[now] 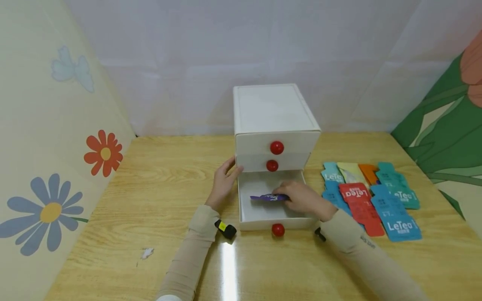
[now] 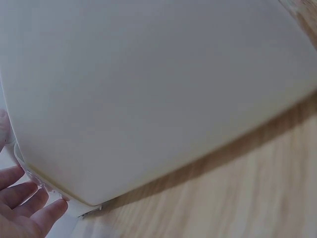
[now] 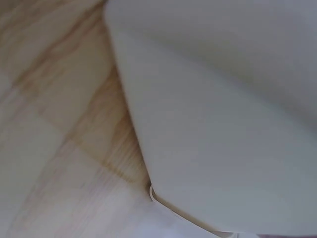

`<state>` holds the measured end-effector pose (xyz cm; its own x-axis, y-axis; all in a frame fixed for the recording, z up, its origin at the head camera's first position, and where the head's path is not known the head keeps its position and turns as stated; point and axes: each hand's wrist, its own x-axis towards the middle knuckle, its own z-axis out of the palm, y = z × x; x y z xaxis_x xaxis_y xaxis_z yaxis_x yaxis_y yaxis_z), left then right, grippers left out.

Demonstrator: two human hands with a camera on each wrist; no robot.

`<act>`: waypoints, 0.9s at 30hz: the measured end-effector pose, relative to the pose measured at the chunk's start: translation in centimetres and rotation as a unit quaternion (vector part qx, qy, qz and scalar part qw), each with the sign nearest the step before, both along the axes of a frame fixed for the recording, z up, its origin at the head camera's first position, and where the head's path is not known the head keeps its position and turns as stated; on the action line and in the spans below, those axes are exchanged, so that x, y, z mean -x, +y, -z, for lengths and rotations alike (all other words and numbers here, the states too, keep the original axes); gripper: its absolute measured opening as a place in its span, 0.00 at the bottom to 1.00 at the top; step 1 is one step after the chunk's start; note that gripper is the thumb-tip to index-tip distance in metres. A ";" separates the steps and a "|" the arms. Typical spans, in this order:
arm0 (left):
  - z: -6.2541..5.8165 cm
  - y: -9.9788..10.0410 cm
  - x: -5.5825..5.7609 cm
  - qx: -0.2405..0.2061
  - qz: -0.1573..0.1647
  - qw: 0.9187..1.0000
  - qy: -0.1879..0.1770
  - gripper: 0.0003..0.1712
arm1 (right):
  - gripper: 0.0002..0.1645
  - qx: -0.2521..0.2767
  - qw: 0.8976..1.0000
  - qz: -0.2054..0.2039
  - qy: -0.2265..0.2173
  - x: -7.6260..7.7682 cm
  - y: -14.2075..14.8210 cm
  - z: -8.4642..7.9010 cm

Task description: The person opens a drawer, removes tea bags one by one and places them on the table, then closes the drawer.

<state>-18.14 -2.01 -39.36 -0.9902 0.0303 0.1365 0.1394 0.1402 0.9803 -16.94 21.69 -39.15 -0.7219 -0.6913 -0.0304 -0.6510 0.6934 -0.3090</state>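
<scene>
A white cabinet [image 1: 273, 108] with red round knobs stands on the table, its bottom drawer [image 1: 248, 213] pulled out. Over that drawer my right hand [image 1: 301, 198] pinches a flat purple packet [image 1: 269, 197] by its right end. My left hand [image 1: 223, 182] rests against the cabinet's left side, thumb near the front edge. In the left wrist view, its spread fingers [image 2: 47, 215] touch the cabinet's edge beside a large white panel [image 2: 148, 99]. The right wrist view is filled mostly by a white drawer wall [image 3: 198, 139]; the right hand is out of that view.
Several flat packets lie right of the cabinet, among them a red one [image 1: 361, 207], a blue one [image 1: 395, 215] and a teal one [image 1: 401, 186]. A small white scrap [image 1: 147, 253] lies at the front left of the wooden table [image 1: 169, 167]. A white backdrop [image 1: 180, 83] hangs behind.
</scene>
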 end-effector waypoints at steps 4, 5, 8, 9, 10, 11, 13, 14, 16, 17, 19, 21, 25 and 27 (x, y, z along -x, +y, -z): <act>-0.3 0.1 -0.4 0.007 -0.004 1.000 -0.003 0.27 | 0.18 0.000 1.000 0.008 -0.009 -0.1 0.0 0.1; -0.3 0.1 -0.5 0.007 -0.004 1.000 -0.002 0.27 | 0.18 0.000 1.000 0.010 -0.011 -0.2 0.0 0.1; -0.3 0.2 -0.7 0.010 -0.007 1.000 -0.003 0.27 | 0.17 0.002 1.000 0.004 -0.003 -0.4 0.1 0.2; -0.2 0.2 -0.7 0.009 -0.008 1.000 -0.003 0.27 | 0.16 0.002 1.000 0.004 -0.001 -0.4 0.1 0.3; -0.1 0.2 -0.7 0.008 -0.008 1.000 -0.002 0.27 | 0.16 0.001 1.000 0.004 0.001 -0.5 0.2 0.4; 0.3 0.2 -0.5 0.009 -0.010 1.000 -0.002 0.27 | 0.16 0.001 1.000 0.002 0.003 -0.5 0.2 0.4; 0.9 0.1 -0.2 0.006 -0.011 1.000 -0.004 0.27 | 0.16 0.000 1.000 0.002 0.004 -0.6 0.2 0.5; 1.4 0.1 0.0 0.006 -0.012 1.000 -0.005 0.27 | 0.16 0.000 1.000 0.006 -0.001 -0.7 0.2 0.4; 1.6 0.0 0.1 0.000 -0.010 1.000 -0.007 0.27 | 0.15 -0.001 1.000 0.014 -0.006 -0.8 0.2 0.5; 1.7 0.0 0.1 0.000 -0.010 1.000 -0.006 0.27 | 0.15 0.000 1.000 0.018 -0.008 -0.9 0.2 0.4; 1.2 0.1 -0.1 -0.004 -0.008 1.000 -0.004 0.26 | 0.14 0.002 1.000 0.025 -0.007 -1.0 0.2 0.3; 0.2 0.2 -0.6 -0.005 -0.004 1.000 -0.005 0.26 | 0.13 0.004 1.000 0.028 0.000 -1.1 0.2 0.2; 0.1 0.2 -0.4 0.000 -0.004 1.000 0.000 0.26 | 0.13 0.009 0.999 0.031 0.013 -1.1 0.3 -0.2; 0.8 0.1 0.1 -0.003 -0.004 1.000 0.001 0.27 | 0.13 0.010 0.999 0.034 0.011 -1.3 0.3 -0.4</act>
<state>-18.25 -1.96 -40.19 -0.9901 0.0223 0.1384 0.1401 0.1352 0.9809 -15.69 21.99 -38.71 -0.7671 -0.6416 -0.0005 -0.6099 0.7295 -0.3097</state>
